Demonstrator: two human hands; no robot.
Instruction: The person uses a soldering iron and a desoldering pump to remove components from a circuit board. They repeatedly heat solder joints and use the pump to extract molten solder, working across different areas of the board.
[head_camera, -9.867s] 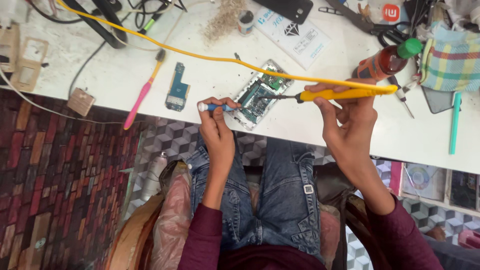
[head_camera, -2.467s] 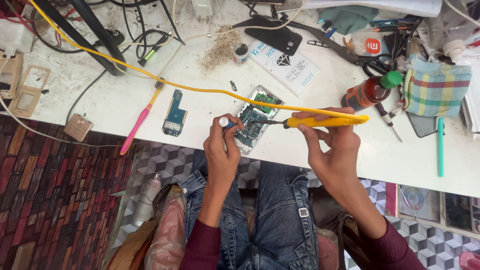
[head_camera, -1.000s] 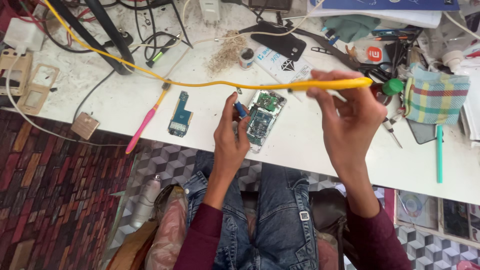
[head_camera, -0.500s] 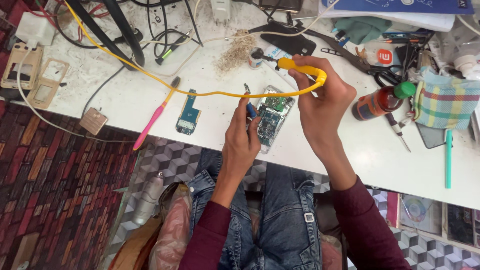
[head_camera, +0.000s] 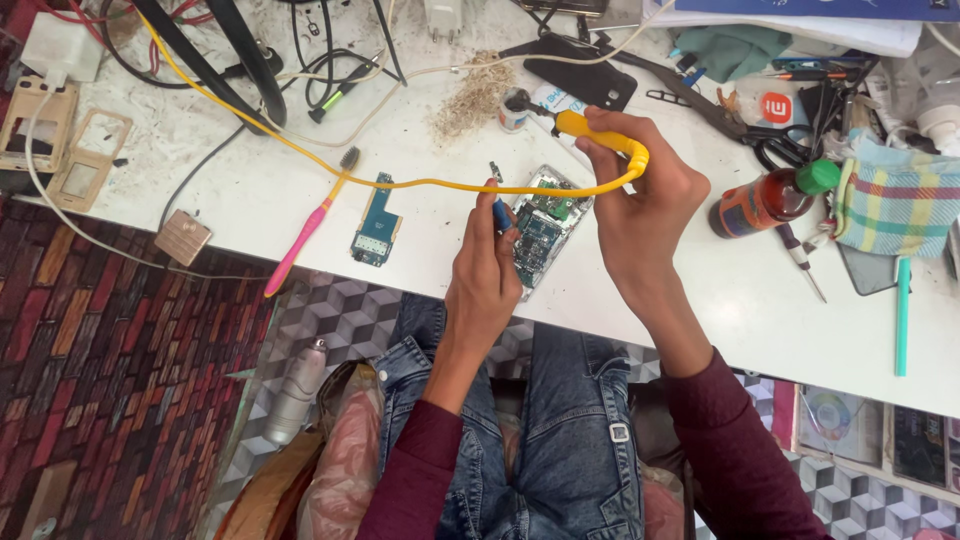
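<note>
My right hand (head_camera: 640, 210) grips a yellow soldering iron (head_camera: 590, 130), its tip reaching into a small round tin (head_camera: 513, 110) at the back of the white table (head_camera: 700, 290). The iron's yellow cord (head_camera: 300, 150) loops away to the left. My left hand (head_camera: 482, 275) pinches a small blue-handled tool (head_camera: 500, 212) beside an opened phone with a green circuit board (head_camera: 541, 235), which lies flat near the table's front edge between my two hands.
A blue circuit board (head_camera: 375, 220) and a pink toothbrush (head_camera: 305, 230) lie left of the phone. A brown bottle with a green cap (head_camera: 770, 197), screwdrivers, scissors (head_camera: 750, 130), a checked cloth (head_camera: 895, 200), black cables (head_camera: 230, 60) and phone frames (head_camera: 60, 150) crowd the table.
My right hand has swung the soldering iron away from the phone's board, up and left to the small tin. My left hand stays at the phone's left edge.
</note>
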